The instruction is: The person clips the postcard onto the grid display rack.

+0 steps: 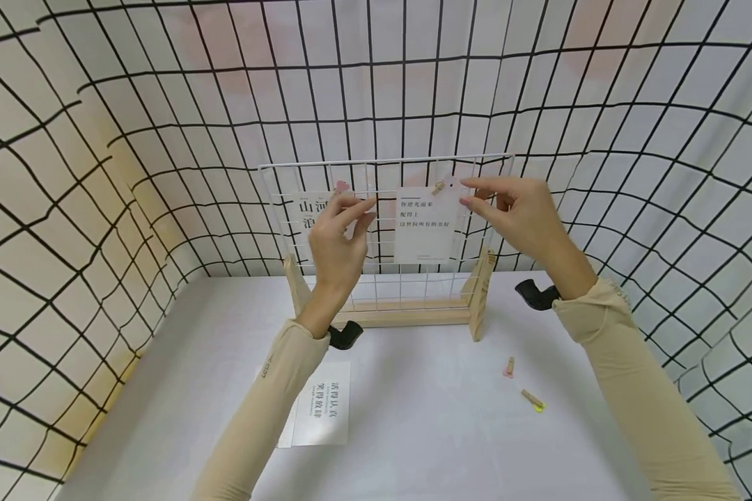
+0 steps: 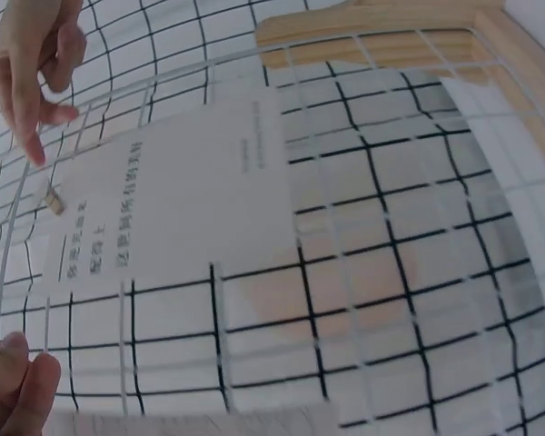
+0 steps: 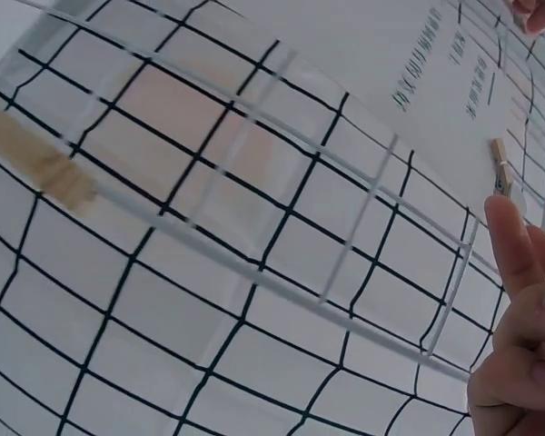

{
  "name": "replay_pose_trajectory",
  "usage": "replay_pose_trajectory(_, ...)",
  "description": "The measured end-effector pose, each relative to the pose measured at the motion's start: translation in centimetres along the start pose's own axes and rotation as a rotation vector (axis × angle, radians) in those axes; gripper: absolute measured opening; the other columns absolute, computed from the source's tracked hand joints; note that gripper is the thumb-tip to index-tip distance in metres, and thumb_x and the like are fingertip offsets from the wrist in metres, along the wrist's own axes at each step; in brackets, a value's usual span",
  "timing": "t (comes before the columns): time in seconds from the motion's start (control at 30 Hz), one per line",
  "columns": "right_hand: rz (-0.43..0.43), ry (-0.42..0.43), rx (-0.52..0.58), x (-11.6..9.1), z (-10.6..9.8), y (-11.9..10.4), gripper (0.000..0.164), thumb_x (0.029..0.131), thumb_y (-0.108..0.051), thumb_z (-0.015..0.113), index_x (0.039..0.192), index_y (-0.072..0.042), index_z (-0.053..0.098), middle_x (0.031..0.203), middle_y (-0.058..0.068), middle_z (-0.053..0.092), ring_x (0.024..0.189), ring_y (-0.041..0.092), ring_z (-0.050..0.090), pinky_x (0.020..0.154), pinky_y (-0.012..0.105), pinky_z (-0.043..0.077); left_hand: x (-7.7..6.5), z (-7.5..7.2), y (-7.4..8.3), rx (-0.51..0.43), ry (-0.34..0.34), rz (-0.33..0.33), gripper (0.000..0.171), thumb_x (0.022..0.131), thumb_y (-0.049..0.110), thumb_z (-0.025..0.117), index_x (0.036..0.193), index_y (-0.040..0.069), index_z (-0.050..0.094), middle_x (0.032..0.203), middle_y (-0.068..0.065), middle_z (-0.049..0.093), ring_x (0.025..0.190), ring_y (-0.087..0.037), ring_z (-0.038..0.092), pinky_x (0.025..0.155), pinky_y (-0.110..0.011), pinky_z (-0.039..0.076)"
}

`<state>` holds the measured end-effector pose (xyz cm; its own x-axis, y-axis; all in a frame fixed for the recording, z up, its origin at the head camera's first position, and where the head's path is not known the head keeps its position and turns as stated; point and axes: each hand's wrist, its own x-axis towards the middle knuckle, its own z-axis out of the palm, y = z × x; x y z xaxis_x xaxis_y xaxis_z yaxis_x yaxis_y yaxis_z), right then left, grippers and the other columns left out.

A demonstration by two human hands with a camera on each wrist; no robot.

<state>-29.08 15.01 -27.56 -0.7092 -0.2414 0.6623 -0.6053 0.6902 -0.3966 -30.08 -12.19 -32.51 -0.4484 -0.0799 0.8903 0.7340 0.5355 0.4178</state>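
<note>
A white card with printed characters [image 1: 425,226] hangs on a white wire grid rack [image 1: 376,285], under a small wooden clothespin [image 1: 439,186] at its top right. My right hand [image 1: 517,212] is beside that clothespin, index finger and thumb apart, the fingertip close to the pin's pale end. In the right wrist view the index finger [image 3: 509,236] points up at the clothespin [image 3: 500,168]. My left hand [image 1: 341,240] is raised at the grid left of this card, thumb and index finger slightly apart, partly covering a second hanging card [image 1: 310,209] with a pink-topped clip [image 1: 342,186].
More printed cards [image 1: 322,410] lie on the white tabletop [image 1: 413,417], near my left forearm. Two small clothespins, one pink-ended [image 1: 510,367] and one yellow-ended [image 1: 533,401], lie at the right. The rack has a wooden base [image 1: 407,318]. Black mesh [image 1: 376,90] surrounds the table.
</note>
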Motion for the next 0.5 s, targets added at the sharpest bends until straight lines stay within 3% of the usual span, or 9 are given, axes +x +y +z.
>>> replay_pose_trajectory(0.07,-0.036,0.024,-0.015,-1.3,0.1,0.3,0.032,0.093,-0.013,0.078,0.125,-0.011,0.076,0.087,0.007,0.075,0.052,0.007,0.035,0.046,0.018,0.024,-1.1,-1.5,-0.4,0.008,-0.032,-0.005,0.014,0.089,0.004,0.08,0.102,0.001,0.081,0.095,-0.015,0.075,0.08,-0.028,0.072,0.066,-0.034,0.052)
replay_pose_trajectory(0.2,-0.051,0.035,-0.012,-4.3,0.4,0.9,0.036,0.089,-0.01,0.081,0.125,-0.012,0.076,0.086,0.004,0.076,0.053,0.005,0.036,0.046,0.016,0.024,-3.7,-4.6,-1.5,-0.021,-0.105,-0.033,0.021,0.086,0.003,0.082,0.107,0.001,0.08,0.098,-0.015,0.075,0.083,-0.028,0.074,0.074,-0.036,0.055)
replay_pose_trajectory(0.33,-0.038,-0.02,-0.052,-8.2,1.0,2.2,0.038,0.086,-0.009,0.083,0.124,-0.012,0.077,0.085,0.001,0.076,0.054,0.004,0.037,0.045,0.016,0.027,-6.8,-7.3,-2.9,-0.023,-0.166,-0.069,0.028,0.081,0.0,0.084,0.108,0.0,0.08,0.097,-0.015,0.075,0.089,-0.032,0.07,0.091,-0.035,0.05)
replay_pose_trajectory(0.5,0.028,-0.126,-0.112,-13.7,2.3,4.8,0.036,0.083,-0.011,0.085,0.118,-0.009,0.078,0.083,-0.004,0.074,0.054,-0.002,0.035,0.045,0.019,0.029,-11.2,-10.2,-5.2,0.033,-0.281,-0.14,0.029,0.077,-0.002,0.086,0.106,0.001,0.08,0.097,-0.013,0.076,0.089,-0.032,0.069,0.083,-0.032,0.039)
